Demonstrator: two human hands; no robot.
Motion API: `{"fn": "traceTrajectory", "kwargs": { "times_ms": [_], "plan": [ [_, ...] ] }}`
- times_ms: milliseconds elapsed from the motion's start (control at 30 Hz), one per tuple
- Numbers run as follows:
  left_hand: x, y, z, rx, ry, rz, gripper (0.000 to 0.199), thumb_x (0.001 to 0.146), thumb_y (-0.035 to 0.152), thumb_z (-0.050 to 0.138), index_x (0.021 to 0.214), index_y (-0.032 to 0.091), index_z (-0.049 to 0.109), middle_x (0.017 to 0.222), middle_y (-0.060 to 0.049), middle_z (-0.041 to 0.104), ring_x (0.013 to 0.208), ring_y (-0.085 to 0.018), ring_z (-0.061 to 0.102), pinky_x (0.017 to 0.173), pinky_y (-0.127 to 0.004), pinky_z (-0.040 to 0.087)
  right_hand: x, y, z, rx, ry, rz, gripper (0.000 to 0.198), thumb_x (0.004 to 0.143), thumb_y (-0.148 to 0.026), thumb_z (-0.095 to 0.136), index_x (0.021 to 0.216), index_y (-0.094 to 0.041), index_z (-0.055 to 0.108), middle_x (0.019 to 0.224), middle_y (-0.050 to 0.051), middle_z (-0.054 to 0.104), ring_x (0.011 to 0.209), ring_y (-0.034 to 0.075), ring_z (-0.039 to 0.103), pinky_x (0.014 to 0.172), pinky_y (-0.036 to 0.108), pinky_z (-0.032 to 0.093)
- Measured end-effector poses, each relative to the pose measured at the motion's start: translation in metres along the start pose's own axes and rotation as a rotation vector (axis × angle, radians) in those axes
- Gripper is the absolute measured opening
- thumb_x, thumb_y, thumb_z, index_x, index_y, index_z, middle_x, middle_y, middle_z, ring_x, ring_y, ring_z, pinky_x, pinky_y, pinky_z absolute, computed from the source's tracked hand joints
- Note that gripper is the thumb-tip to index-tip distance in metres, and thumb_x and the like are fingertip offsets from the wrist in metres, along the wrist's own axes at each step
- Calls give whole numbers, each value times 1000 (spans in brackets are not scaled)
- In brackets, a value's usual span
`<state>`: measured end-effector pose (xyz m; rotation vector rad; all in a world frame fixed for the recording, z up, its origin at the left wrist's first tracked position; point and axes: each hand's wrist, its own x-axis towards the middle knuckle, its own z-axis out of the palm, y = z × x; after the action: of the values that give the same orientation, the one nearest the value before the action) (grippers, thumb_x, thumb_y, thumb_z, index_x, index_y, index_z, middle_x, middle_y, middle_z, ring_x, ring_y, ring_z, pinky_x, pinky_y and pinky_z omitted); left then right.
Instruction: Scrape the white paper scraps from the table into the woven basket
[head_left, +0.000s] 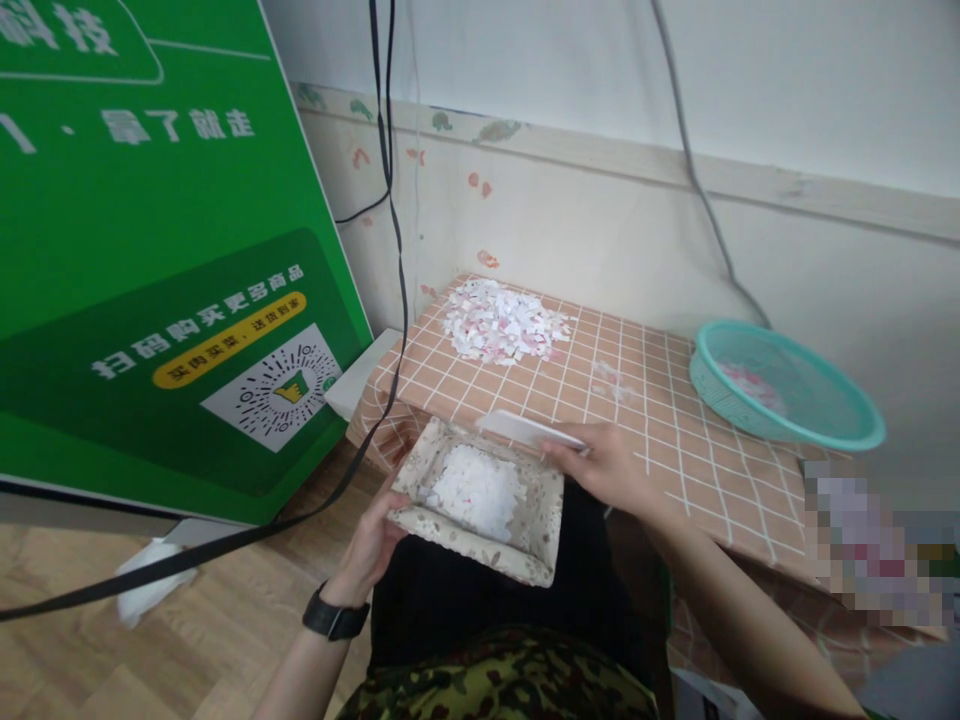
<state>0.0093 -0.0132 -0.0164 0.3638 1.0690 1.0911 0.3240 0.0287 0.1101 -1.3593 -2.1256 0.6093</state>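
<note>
My left hand (376, 538) grips the left side of a shallow patterned box (551, 545), held tilted at the table's front edge. Inside it lies a heap of small white paper scraps (480, 490). Over the box's far right rim, my right hand (606, 468) pinches a flat white scraper-like piece (517, 428); its exact kind I cannot make out. Beyond the box, a pile of white and pink paper scraps (502, 322) rests on the checked tablecloth (637, 350).
A turquoise plastic basket (787, 385) with pink scraps in it stands at the right. A few scraps (611, 380) lie mid-table. On the left is a large green panel (150, 300). A black strap (397, 290) hangs down in front, and a grey cable (694, 165) runs along the wall.
</note>
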Motion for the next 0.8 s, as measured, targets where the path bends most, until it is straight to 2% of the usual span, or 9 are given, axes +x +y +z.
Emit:
{"fn": "traceTrajectory", "kwargs": {
  "times_ms": [133, 200, 300, 433, 567, 667, 733, 800],
  "plan": [
    [-1, -2, -5, 5, 9, -16, 34, 69, 28, 68, 100, 15, 74, 78, -4, 77, 80, -30, 72, 76, -42, 55, 10, 29, -18, -84, 300, 188, 35, 91, -48, 57, 92, -19, 77, 74, 5, 74, 62, 21, 64, 57, 29, 43],
    [-1, -3, -8, 1, 7, -12, 32, 68, 27, 70, 97, 15, 74, 86, -5, 79, 82, -30, 72, 76, -40, 55, 15, 44, -23, -176, 387, 227, 35, 91, -45, 56, 96, -18, 77, 76, 7, 74, 63, 22, 64, 58, 30, 42],
    [-1, -4, -11, -3, 9, -6, 34, 66, 25, 72, 99, 15, 73, 92, -5, 80, 80, -28, 73, 75, -38, 56, 22, 60, -27, -332, 440, 247, 34, 91, -42, 54, 101, -19, 77, 76, 9, 74, 62, 22, 65, 59, 31, 41],
    [-1, -5, -12, -6, 45, -14, 31, 65, 24, 73, 93, 13, 74, 77, -4, 78, 68, -25, 71, 67, -36, 56, 27, 64, -27, -436, 402, 212, 32, 92, -38, 52, 101, -20, 77, 75, 9, 75, 63, 22, 66, 60, 30, 41],
    [-1, -8, -11, -41, 71, -52, 28, 63, 22, 73, 90, 13, 74, 73, -4, 77, 68, -26, 72, 68, -37, 56, 25, 48, -14, -490, 363, 103, 32, 96, -32, 47, 103, -20, 76, 78, 8, 76, 66, 20, 67, 62, 29, 44],
    [1, -13, -10, -77, 75, -86, 31, 63, 21, 71, 92, 13, 73, 76, -5, 77, 65, -25, 71, 67, -37, 56, 26, 26, 3, -590, 224, -16, 36, 96, -22, 43, 121, -19, 69, 101, 10, 77, 77, 21, 70, 69, 30, 48],
    [3, -17, -9, -85, 83, -85, 37, 62, 21, 70, 98, 13, 73, 78, -5, 78, 64, -25, 70, 65, -37, 56, 31, 11, 15, -684, 80, -73, 48, 93, -16, 43, 138, -18, 56, 126, 13, 70, 86, 22, 71, 70, 32, 51],
    [4, -20, -9, -74, 94, -81, 42, 61, 21, 71, 103, 13, 72, 79, -4, 78, 64, -24, 70, 64, -37, 56, 38, 0, 23, -774, -26, -65, 57, 91, -12, 41, 148, -16, 43, 137, 18, 62, 88, 24, 71, 69, 35, 52]
  ]
}}
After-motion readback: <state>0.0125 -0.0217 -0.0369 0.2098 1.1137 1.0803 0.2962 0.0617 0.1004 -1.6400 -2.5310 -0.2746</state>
